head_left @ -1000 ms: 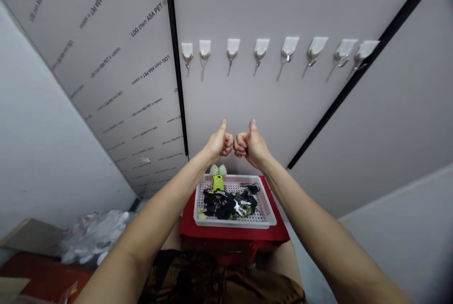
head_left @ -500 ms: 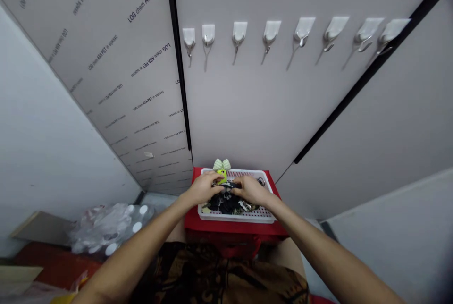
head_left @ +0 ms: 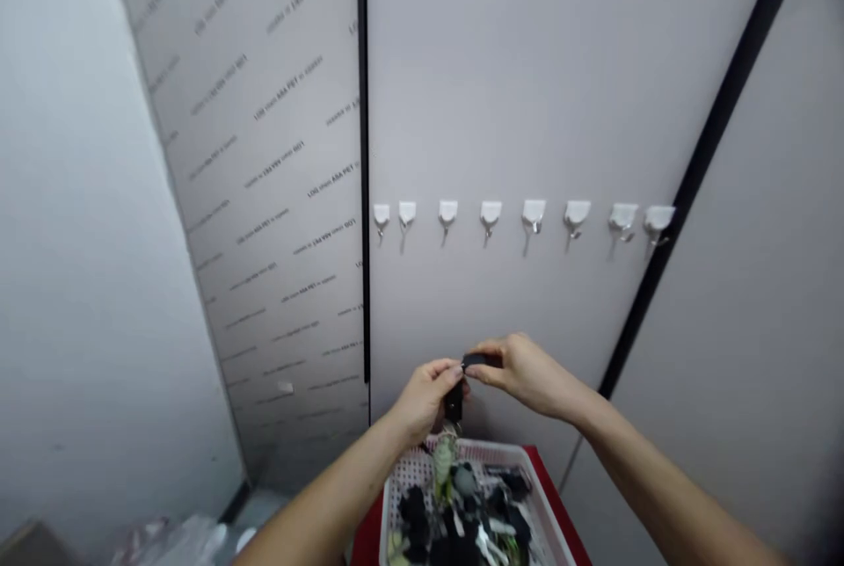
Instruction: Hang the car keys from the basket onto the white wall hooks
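Above the basket, my left hand [head_left: 422, 401] pinches a keychain with a black strap [head_left: 454, 405] that hangs below the fingers. A pale green bow [head_left: 444, 459] dangles beneath it, over the basket. My right hand [head_left: 531, 375] is closed on a black end piece [head_left: 484, 361] of the same keychain, held almost level. A small bit of metal shows between the fingertips where both hands meet. Below, the white plastic basket [head_left: 550, 504] holds a jumble of black fobs, keys and small trinkets [head_left: 462, 513]; motion blur hides their details.
A row of several white hooks [head_left: 491, 213] is stuck on the pale panel ahead, with nothing hanging from them. Black vertical strips [head_left: 365, 153] border the panel. Under the basket is a red surface [head_left: 572, 531]. Plastic bags [head_left: 175, 541] lie at lower left.
Both hands have risen out of the basket, lifting the keychain and bow. My view has tilted up, so the hooks sit lower in the picture.
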`<state>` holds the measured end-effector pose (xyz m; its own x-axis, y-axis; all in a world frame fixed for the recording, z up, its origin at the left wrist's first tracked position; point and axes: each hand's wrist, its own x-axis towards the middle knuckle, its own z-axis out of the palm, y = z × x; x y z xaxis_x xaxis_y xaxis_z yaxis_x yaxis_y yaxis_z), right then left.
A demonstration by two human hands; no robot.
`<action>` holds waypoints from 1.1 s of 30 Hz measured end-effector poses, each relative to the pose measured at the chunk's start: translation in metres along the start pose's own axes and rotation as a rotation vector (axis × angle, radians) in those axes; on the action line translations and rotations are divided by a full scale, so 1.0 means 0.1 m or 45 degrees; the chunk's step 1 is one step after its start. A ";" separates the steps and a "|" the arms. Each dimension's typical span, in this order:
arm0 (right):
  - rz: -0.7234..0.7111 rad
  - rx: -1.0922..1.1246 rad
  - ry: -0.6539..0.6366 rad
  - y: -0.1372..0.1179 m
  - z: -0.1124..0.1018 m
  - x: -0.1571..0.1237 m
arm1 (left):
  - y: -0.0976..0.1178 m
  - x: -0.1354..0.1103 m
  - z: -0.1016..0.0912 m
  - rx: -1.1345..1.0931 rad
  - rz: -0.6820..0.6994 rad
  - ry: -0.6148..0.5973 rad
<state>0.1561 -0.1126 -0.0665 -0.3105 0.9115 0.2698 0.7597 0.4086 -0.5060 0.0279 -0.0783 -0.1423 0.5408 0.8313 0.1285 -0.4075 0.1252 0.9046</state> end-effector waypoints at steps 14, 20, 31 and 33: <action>-0.226 0.474 0.513 -0.67 -0.41 0.81 | 1.05 0.28 0.12 -0.157 0.605 0.303; -0.457 -0.358 0.675 -0.94 -0.32 1.24 | 1.21 0.37 -0.15 -0.180 0.760 0.463; -0.398 -1.176 0.592 -1.02 -0.25 1.69 | 1.34 0.67 -0.41 -0.196 0.640 0.678; -0.400 -1.215 0.592 -0.99 -0.23 1.70 | 1.31 0.69 -0.45 -0.191 0.624 0.671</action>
<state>0.0413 0.0007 0.0480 -0.4737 0.5855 0.6579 0.8754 0.2316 0.4242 -0.0205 0.0198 -0.0333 -0.1397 0.9561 0.2574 -0.6284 -0.2865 0.7232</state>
